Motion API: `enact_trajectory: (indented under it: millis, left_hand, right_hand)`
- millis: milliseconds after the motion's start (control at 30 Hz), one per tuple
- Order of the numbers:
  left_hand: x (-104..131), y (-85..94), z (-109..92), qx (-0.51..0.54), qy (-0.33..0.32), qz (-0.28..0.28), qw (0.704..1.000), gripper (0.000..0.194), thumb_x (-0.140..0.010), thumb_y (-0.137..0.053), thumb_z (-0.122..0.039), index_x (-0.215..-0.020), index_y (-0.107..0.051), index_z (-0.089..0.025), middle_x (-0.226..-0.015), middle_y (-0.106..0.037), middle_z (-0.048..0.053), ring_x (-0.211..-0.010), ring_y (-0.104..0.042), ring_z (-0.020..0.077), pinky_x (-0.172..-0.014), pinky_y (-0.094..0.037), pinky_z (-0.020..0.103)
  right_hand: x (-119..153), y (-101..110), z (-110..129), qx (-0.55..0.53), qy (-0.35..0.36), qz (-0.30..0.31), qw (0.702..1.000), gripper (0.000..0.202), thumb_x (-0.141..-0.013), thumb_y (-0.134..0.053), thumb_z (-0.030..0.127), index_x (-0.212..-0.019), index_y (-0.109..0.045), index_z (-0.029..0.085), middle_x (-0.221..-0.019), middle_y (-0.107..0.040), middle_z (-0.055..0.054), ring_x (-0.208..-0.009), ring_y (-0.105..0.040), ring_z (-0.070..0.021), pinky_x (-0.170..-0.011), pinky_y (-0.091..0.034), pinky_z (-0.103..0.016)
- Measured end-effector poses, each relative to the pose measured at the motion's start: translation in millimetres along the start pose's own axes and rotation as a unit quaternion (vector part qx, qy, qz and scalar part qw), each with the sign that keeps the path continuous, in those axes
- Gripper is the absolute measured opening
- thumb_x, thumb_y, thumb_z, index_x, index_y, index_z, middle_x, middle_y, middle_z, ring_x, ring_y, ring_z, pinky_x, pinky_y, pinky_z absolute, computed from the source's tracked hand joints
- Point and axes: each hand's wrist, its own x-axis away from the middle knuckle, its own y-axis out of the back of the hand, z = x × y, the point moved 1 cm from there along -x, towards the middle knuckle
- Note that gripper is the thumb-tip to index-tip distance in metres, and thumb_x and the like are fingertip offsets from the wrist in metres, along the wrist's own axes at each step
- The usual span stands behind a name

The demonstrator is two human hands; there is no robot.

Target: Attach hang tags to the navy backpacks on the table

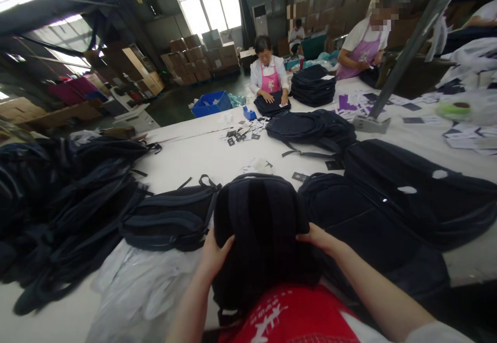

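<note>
A dark navy backpack (256, 213) stands upright against my red apron, its shoulder straps facing up at me. My left hand (217, 252) grips its left side, thumb on the front and the other fingers hidden behind the edge. On the opposite side my right hand (316, 238) holds it the same way, thumb pressed on the fabric. Another backpack (166, 216) lies flat just to the left, straps up. To the right a dark backpack (361, 229) lies close to my right forearm.
A heap of dark backpacks (58, 203) covers the table's left side. Clear plastic bags (143, 286) lie before it. More backpacks (419, 193) lie at right beside a metal post (407, 47). Small tags (243, 133) are scattered ahead. Two co-workers stand across the table (186, 156).
</note>
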Motion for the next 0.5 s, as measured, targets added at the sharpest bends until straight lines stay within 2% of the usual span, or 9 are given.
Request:
enact_trajectory:
  millis: [100, 167, 200, 300, 367, 433, 500]
  left_hand:
    - [10, -20.5, 13, -0.105, -0.031, -0.036, 0.993, 0.076, -0.081, -0.058, -0.045, -0.142, -0.032, -0.008, -0.15, -0.033, 0.021, -0.143, -0.026, 0.0305, -0.117, -0.022, 0.045]
    - [21, -35.2, 30, -0.163, -0.013, -0.018, 0.986, 0.085, -0.081, -0.056, -0.047, -0.147, -0.021, -0.007, -0.156, -0.019, 0.022, -0.147, -0.014, 0.0302, -0.118, -0.018, 0.046]
    - [28, -42.0, 40, -0.185, -0.004, 0.007, 0.983, 0.086, -0.081, -0.055, -0.048, -0.148, -0.018, -0.006, -0.157, -0.016, 0.022, -0.147, -0.013, 0.0303, -0.118, -0.018, 0.046]
    - [49, -58.9, 66, -0.231, 0.004, 0.104, 0.967, 0.084, -0.079, -0.057, -0.044, -0.147, -0.023, -0.008, -0.159, -0.011, 0.02, -0.147, -0.012, 0.0306, -0.118, -0.019, 0.044]
    - [61, -66.8, 79, -0.255, -0.004, 0.148, 0.955, 0.082, -0.075, -0.061, -0.038, -0.146, -0.03, -0.011, -0.16, -0.008, 0.016, -0.148, -0.01, 0.0301, -0.118, -0.017, 0.043]
    - [71, -72.3, 90, -0.264, 0.008, 0.177, 0.948, 0.081, -0.073, -0.063, -0.034, -0.145, -0.033, -0.013, -0.16, -0.011, 0.015, -0.147, -0.011, 0.0293, -0.118, -0.016, 0.04]
    - [77, -75.0, 99, -0.26, 0.039, 0.183, 0.947, 0.08, -0.074, -0.062, -0.034, -0.145, -0.034, -0.011, -0.159, -0.015, 0.016, -0.147, -0.014, 0.0285, -0.118, -0.017, 0.037]
  right_hand:
    - [1, 2, -3, -0.064, -0.001, 0.011, 0.998, 0.045, -0.061, -0.084, 0.03, -0.102, -0.072, 0.015, -0.106, -0.073, -0.011, -0.1, -0.067, -0.031, -0.098, -0.046, -0.048]
    - [2, 6, -7, -0.107, -0.005, 0.005, 0.994, 0.046, -0.061, -0.084, 0.026, -0.103, -0.072, 0.014, -0.107, -0.073, -0.011, -0.1, -0.067, -0.0301, -0.1, -0.045, -0.048]
    - [3, 8, -10, -0.127, -0.007, 0.0, 0.992, 0.046, -0.061, -0.083, 0.025, -0.104, -0.071, 0.013, -0.108, -0.073, -0.011, -0.1, -0.067, -0.0298, -0.101, -0.045, -0.047]
    - [5, 11, -16, -0.185, -0.024, -0.029, 0.982, 0.046, -0.063, -0.082, 0.026, -0.105, -0.069, 0.012, -0.109, -0.072, -0.013, -0.099, -0.068, -0.0288, -0.1, -0.047, -0.046]
    - [5, 12, -21, -0.209, -0.047, -0.063, 0.975, 0.043, -0.066, -0.081, 0.029, -0.104, -0.068, 0.013, -0.107, -0.073, -0.013, -0.097, -0.069, -0.0279, -0.097, -0.049, -0.045]
    - [4, 14, -27, -0.196, -0.066, -0.1, 0.973, 0.042, -0.069, -0.079, 0.034, -0.105, -0.067, 0.016, -0.106, -0.073, -0.013, -0.095, -0.07, -0.0271, -0.094, -0.051, -0.044]
    - [1, 19, -34, -0.139, -0.077, -0.141, 0.977, 0.042, -0.071, -0.077, 0.038, -0.106, -0.066, 0.017, -0.107, -0.073, -0.012, -0.095, -0.07, -0.0267, -0.091, -0.053, -0.044]
